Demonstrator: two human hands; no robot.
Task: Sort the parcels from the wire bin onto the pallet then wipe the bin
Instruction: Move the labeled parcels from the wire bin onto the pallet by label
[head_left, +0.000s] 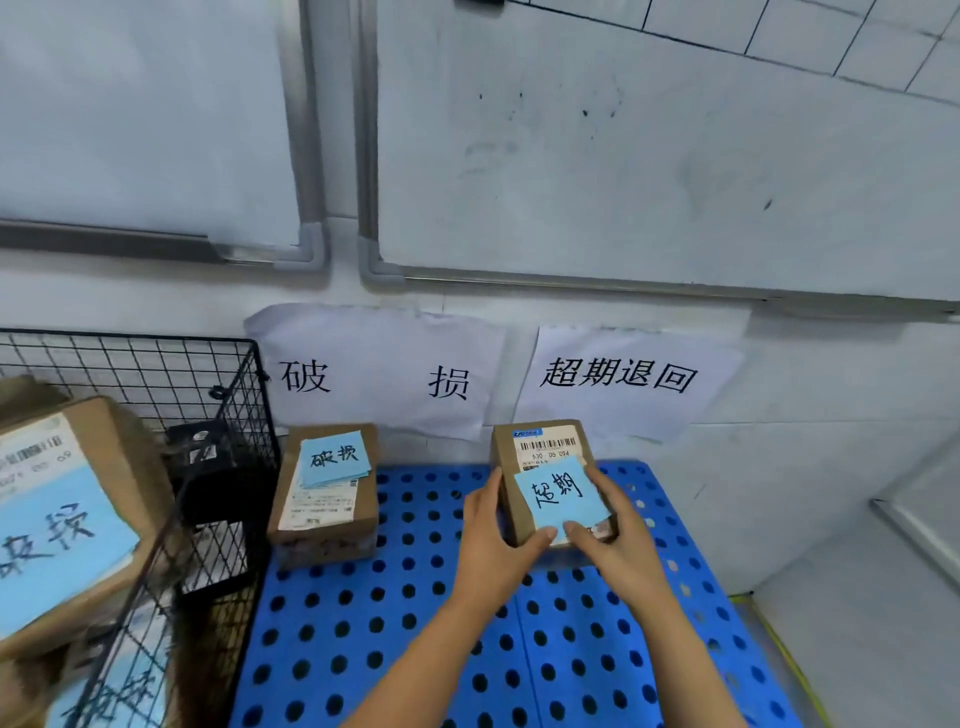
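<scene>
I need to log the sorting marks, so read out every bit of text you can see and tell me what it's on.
"破 损": left wall sheet.
"超期退回": right wall sheet.
"破损": left parcel's note.
"超期": blue note on the held parcel.
"630 05 094": its white label.
"破损", roughly: bin parcel's note.
Other label print: too small to read.

The pallet (415, 623) is open across its middle and near edge; left box (324, 499) and right box (540, 447) block its far edge, the wire bin (228, 415) its left edge.
</scene>
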